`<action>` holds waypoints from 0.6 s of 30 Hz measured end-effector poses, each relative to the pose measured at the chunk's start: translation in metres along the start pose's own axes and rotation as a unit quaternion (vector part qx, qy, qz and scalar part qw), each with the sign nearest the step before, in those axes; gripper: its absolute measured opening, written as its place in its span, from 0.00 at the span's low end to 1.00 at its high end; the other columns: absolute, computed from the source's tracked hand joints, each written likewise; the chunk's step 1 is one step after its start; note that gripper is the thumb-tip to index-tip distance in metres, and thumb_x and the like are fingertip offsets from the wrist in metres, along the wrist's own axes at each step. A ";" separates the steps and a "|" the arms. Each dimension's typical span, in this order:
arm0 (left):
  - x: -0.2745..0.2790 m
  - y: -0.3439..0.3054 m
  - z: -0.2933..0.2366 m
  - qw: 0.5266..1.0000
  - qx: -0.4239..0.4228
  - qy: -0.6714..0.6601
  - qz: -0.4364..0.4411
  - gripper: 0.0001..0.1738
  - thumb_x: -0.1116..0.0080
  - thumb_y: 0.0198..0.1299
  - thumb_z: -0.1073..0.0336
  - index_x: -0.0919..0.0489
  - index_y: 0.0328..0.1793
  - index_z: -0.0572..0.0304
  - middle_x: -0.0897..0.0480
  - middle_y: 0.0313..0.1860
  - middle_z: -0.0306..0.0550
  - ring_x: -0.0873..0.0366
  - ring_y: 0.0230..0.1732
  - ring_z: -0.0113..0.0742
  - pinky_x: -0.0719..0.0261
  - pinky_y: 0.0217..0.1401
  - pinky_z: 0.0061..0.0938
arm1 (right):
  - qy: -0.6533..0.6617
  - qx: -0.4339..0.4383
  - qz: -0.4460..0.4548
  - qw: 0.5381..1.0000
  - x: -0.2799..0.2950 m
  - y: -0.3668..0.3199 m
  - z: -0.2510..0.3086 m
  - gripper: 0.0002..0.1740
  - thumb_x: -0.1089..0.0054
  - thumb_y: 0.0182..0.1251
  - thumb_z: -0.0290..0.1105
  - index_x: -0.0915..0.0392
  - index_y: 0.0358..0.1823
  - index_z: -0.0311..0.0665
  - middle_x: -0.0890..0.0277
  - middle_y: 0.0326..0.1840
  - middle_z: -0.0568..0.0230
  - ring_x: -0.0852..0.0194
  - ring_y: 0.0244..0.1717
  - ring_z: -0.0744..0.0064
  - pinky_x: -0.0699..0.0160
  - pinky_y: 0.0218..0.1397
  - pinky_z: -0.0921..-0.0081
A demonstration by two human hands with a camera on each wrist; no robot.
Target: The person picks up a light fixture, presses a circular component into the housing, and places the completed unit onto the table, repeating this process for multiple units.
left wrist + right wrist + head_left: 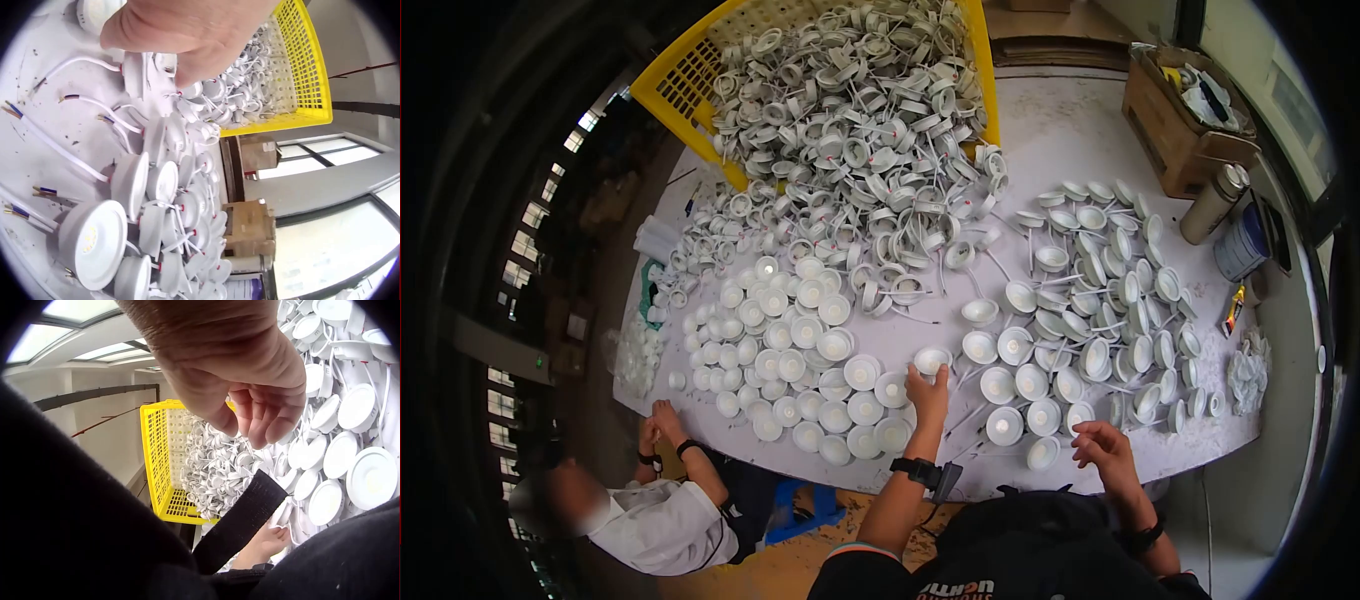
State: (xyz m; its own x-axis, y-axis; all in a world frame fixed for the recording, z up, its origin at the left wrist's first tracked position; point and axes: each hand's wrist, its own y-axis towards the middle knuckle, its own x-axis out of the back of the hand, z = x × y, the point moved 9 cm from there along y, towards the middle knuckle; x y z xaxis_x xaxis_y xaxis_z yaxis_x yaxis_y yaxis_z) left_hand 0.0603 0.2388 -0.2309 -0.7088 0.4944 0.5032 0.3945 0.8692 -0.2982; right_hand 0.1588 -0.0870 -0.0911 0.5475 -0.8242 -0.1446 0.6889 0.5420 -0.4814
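My left hand (928,400) pinches the near edge of a white LED downlight (932,359) between thumb and finger, at the middle of the table. In the left wrist view, that hand (187,34) comes in from the top and covers much of what lies under it. Downlights with wire leads (94,244) crowd beside it, their lamp faces round. Off to the right, my right hand (1108,455) is raised near the front edge by several downlights (1043,416). Its fingers (256,419) hang loosely curled with nothing between them.
A yellow crate (990,75) at the back spills white ring-shaped fittings onto the table (1060,110). Round white cups (790,335) cover the left side. A cardboard box (1165,135), flask (1215,205) and blue can (1242,245) stand right. Another person (665,525) sits at left.
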 end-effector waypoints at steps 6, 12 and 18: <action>0.037 0.019 -0.092 0.975 -0.082 -0.196 -0.067 0.36 0.43 0.55 0.56 0.41 0.64 0.69 0.39 0.60 0.57 0.40 0.60 0.50 0.40 0.62 0.39 | -0.041 -0.017 0.000 0.999 -0.009 0.010 0.000 0.12 0.46 0.61 0.28 0.27 0.46 0.34 0.26 0.33 0.70 0.28 0.31 0.81 0.30 0.32 0.84; -0.010 0.116 -0.055 0.845 0.200 -0.495 0.019 0.17 0.45 0.57 0.54 0.32 0.42 0.58 0.29 0.37 0.42 0.29 0.39 0.34 0.29 0.42 0.35 | -0.069 -0.008 0.018 0.997 -0.015 0.019 0.010 0.13 0.45 0.61 0.29 0.27 0.46 0.34 0.29 0.30 0.73 0.31 0.31 0.83 0.33 0.33 0.85; -0.034 0.145 -0.031 0.836 0.268 -0.477 0.039 0.12 0.46 0.58 0.55 0.29 0.34 0.54 0.30 0.20 0.32 0.31 0.21 0.27 0.28 0.27 0.28 | -0.077 -0.017 0.001 0.997 -0.006 0.021 0.005 0.12 0.45 0.62 0.27 0.27 0.46 0.32 0.28 0.31 0.71 0.31 0.32 0.84 0.32 0.36 0.84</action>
State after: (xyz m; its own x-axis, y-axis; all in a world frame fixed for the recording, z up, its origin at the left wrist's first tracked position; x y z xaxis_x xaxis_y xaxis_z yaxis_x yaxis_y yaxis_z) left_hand 0.1601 0.3484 -0.2665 -0.9381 0.0917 -0.3339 0.3232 0.5779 -0.7494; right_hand 0.1726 -0.0696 -0.0963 0.6175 -0.7865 -0.0119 0.6728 0.5360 -0.5099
